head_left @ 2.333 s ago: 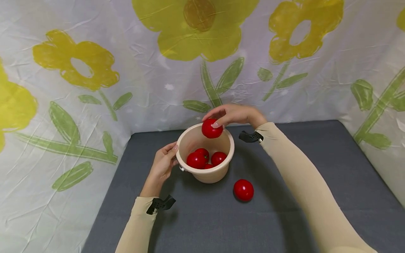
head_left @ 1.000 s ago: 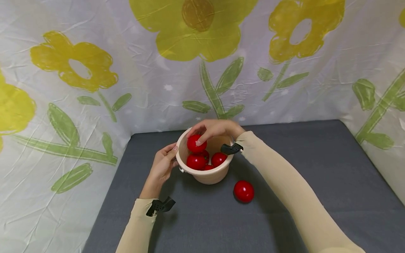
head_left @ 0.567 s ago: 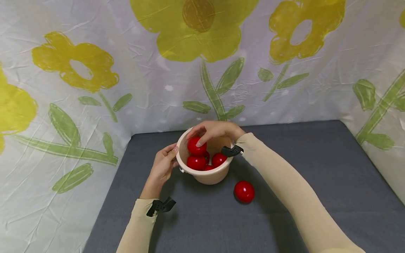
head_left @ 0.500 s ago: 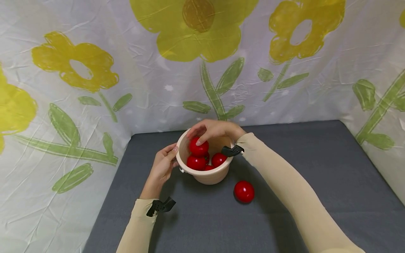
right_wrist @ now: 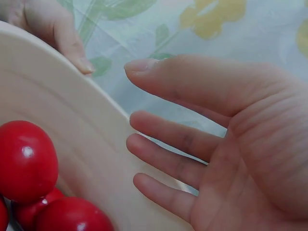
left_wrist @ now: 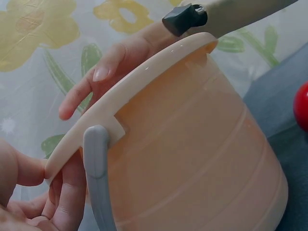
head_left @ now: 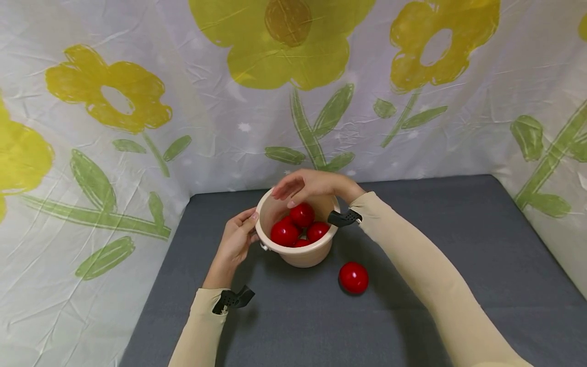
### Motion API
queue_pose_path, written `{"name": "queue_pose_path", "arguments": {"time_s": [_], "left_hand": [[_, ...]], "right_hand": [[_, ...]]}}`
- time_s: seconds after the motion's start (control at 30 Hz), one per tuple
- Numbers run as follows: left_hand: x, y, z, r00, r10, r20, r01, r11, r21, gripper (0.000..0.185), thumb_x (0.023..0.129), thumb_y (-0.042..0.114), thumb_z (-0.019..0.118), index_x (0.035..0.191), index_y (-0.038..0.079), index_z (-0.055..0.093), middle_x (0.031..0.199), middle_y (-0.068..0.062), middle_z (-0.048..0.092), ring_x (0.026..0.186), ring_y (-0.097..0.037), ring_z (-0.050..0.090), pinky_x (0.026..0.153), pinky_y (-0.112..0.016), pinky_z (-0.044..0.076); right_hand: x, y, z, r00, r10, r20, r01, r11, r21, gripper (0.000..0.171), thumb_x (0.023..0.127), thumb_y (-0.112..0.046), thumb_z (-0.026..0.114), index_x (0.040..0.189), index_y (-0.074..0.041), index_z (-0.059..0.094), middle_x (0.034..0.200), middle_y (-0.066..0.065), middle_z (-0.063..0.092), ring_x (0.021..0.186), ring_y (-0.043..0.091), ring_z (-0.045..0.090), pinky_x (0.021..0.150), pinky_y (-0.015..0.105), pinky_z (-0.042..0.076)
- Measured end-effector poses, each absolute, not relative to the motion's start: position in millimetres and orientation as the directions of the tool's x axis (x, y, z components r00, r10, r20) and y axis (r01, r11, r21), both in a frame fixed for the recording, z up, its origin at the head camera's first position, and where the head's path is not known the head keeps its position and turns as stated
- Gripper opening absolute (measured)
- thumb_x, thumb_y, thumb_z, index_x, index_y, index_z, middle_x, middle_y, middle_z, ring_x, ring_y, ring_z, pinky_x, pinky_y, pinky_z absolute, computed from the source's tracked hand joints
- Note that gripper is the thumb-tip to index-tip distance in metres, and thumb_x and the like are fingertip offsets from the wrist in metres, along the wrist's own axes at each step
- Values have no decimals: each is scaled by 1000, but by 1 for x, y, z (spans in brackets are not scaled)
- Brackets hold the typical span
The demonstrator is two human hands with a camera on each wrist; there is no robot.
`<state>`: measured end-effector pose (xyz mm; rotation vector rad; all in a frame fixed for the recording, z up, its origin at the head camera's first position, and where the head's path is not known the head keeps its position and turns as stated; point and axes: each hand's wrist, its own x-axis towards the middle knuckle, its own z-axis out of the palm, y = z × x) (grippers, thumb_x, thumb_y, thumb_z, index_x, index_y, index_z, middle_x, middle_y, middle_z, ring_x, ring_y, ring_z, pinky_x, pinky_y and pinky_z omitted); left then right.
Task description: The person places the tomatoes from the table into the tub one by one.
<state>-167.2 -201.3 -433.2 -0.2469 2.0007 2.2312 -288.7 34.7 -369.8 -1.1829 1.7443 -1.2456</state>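
Note:
A cream bucket (head_left: pixel 300 257) stands on the dark cloth with several red tomatoes inside. My left hand (head_left: pixel 237 239) pinches its rim on the left side, thumb on one side and fingers curled under, beside the grey handle (left_wrist: pixel 98 163). Over the bucket's far part hovers my right hand (head_left: pixel 316 184), its fingers spread and relaxed with nothing between them. Just below it, one tomato (head_left: pixel 302 215) lies on top of the others; the right wrist view shows this tomato (right_wrist: pixel 26 161) apart from the fingers. Another tomato (head_left: pixel 353 278) rests on the cloth, right of the bucket and nearer me.
A dark grey cloth (head_left: pixel 293 326) covers the table. Behind and at both sides hangs a white curtain (head_left: pixel 220 127) printed with yellow flowers. Each wrist wears a black strap-like mount, such as the left mount (head_left: pixel 233 298).
The right hand brought a tomato into the bucket and let it go. That tomato has rolled rightward, and the hand has lifted slightly. My left hand stays on the rim.

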Motion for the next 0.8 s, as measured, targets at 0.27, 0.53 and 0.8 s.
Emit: {"name": "queue_pose_path", "arguments": {"time_s": [0.27, 0.53, 0.8], "left_hand": [[-167, -200, -434, -979, -11, -202, -200, -97, 975, 42, 104, 12, 48, 142, -5, 45, 142, -28, 49, 94, -13, 65, 63, -18, 56], [-167, -201, -433, -978, -15, -207, -205, -98, 974, 42, 104, 14, 48, 143, -4, 45, 143, -27, 49, 96, -12, 64, 64, -17, 56], [-167, -203, -433, -977, -11, -211, -209, -94, 973, 43, 104, 14, 48, 143, -4, 44, 145, -26, 48, 98, -12, 65, 65, -18, 57]], "right_hand": [[-270, 70, -363, -387, -922, 10, -277, 105, -955, 52, 88, -6, 72, 136, 4, 53, 139, 24, 56, 131, 40, 53, 111, 56, 40], [-234, 128, -366, -349, -936, 54, -258, 41, -965, 50, 88, -1, 69, 136, 1, 54, 138, 20, 57, 125, 32, 58, 107, 54, 45], [-203, 180, -398, -411, -909, 69, -275, 52, -960, 46, 87, 3, 69, 132, 2, 57, 132, 22, 59, 122, 29, 60, 103, 43, 51]]}}
